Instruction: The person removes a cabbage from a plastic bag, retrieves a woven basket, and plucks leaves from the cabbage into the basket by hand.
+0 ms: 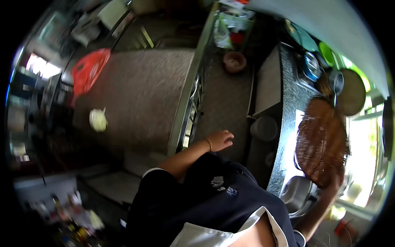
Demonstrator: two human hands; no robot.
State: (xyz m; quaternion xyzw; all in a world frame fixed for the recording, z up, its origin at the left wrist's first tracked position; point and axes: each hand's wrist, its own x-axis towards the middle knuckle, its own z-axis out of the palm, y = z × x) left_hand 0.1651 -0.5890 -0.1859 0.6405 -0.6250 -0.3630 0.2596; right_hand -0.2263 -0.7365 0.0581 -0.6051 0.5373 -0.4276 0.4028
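Note:
At the right side, my right hand (335, 177) grips the near edge of a large brown oval board (321, 140), smeared by motion and with wet-looking shine on its face. The board is raised on edge over the counter, beside a stainless steel sink (297, 192). Whether the board is wood or woven I cannot tell. My left hand (221, 140), with a thin bracelet at the wrist, hangs in front of my body. It holds nothing, and its fingers are loosely apart.
A dark speckled counter (275, 175) runs along the window wall. Near its far end are a metal ladle (336, 84) and a round board (354, 92). Across the floor, a table (144, 90) bears a red plastic bag (90, 70) and a pale green vegetable (98, 120). A bucket (264, 128) stands below.

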